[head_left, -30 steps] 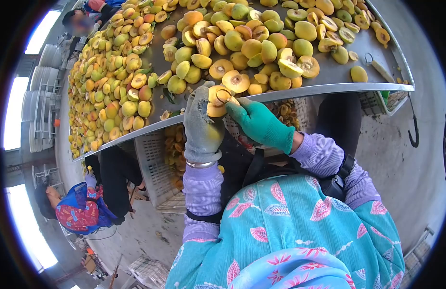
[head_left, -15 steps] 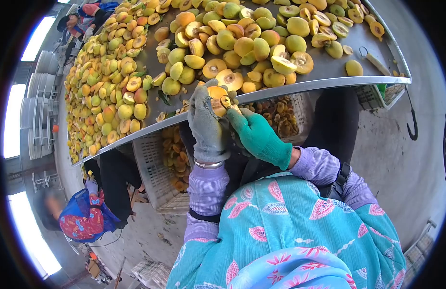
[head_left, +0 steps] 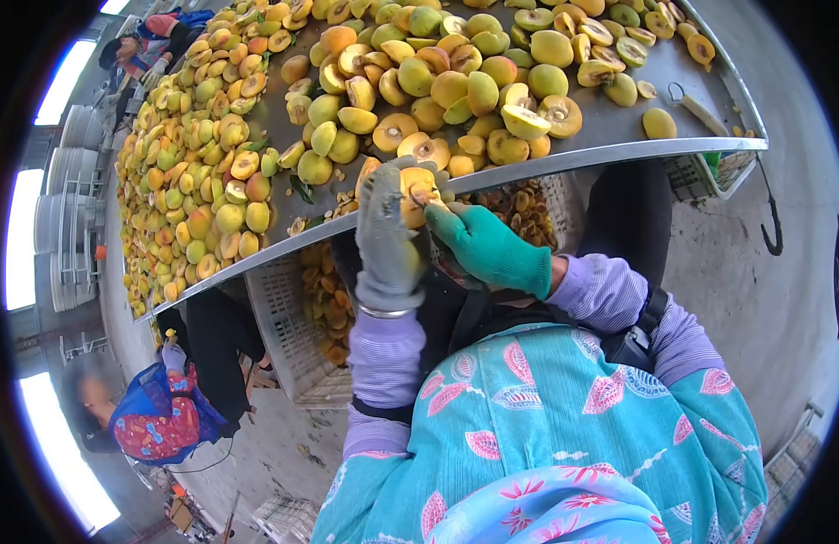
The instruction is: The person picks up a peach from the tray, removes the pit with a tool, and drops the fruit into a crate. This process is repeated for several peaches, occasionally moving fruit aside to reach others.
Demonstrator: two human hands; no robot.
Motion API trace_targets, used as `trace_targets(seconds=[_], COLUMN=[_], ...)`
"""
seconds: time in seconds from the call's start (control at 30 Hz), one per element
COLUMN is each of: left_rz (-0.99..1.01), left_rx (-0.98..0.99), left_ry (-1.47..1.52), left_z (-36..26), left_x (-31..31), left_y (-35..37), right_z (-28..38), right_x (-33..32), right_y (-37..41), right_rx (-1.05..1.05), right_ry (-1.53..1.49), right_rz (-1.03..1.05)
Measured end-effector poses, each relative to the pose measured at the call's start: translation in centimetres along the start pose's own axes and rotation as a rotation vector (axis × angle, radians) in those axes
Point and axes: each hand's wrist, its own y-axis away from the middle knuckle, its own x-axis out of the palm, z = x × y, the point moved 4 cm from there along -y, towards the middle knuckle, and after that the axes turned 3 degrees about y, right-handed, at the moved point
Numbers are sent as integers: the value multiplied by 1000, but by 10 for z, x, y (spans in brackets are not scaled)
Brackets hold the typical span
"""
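Observation:
My left hand (head_left: pixel 389 231), in a grey glove, is closed around a yellow peach half (head_left: pixel 416 192) at the table's front edge. My right hand (head_left: pixel 490 245) wears a green glove and is closed on a pitting tool, whose thin dark metal end (head_left: pixel 419 200) is at the middle of the cut face. The tool's handle is hidden in my fingers. Just beyond my hands, halved peaches (head_left: pixel 423 148) and whole peaches (head_left: pixel 316 168) lie heaped on the metal table (head_left: pixel 565 165).
Under the table are a crate (head_left: pixel 288 317) and another container of peach pieces (head_left: pixel 519 213), near my legs. A loop-ended tool (head_left: pixel 701 111) lies at the table's right corner, above a hanging black hook (head_left: pixel 771 218). A co-worker (head_left: pixel 161 408) sits at left; another person (head_left: pixel 156 45) is farther back.
The dark loop that showed around the peach's centre is now mostly sunk in or hidden. My right hand has turned slightly against the peach; the whole view has shifted a little.

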Motion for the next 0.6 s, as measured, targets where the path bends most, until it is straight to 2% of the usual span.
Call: trace_targets(seconds=[0.03, 0.1, 0.13, 0.2, 0.23, 0.27, 0.3, 0.37, 0.47, 0.57, 0.6], left_rz=[177, 206, 75, -184, -146, -108, -73, -44, 47, 292, 332], left_rx=[101, 0, -196, -464, -475, -487, -500, -593, -645, -385, -291], left_ry=[-205, -250, -3, 351, 268, 189, 112, 179, 290, -44, -105], left_z=[-8, -4, -1, 1, -4, -8, -9, -4, -4, 9, 14], left_x=[-6, -13, -10, 3, 4, 5, 6, 5, 8, 5, 2], left_y=[1, -5, -2, -5, -7, -10, -13, -21, -26, -38, -40], right_z=[-1, 5, 16, 15, 12, 11, 7, 8, 13, 16, 13], right_x=[2, 9, 18, 26, 30, 27, 27, 29, 34, 19, 20], right_y=[2, 9, 19, 16, 16, 15, 16, 14, 12, 13, 7], right_rx=[21, 55, 182, 205, 223, 172, 162, 131, 170, 210, 186], right_ry=[-10, -25, -106, -392, -541, -567, -501, -354, -656, -382, -572], right_rz=[-7, -15, -24, 82, 134, 175, 110, -13, 84, -4, 120])
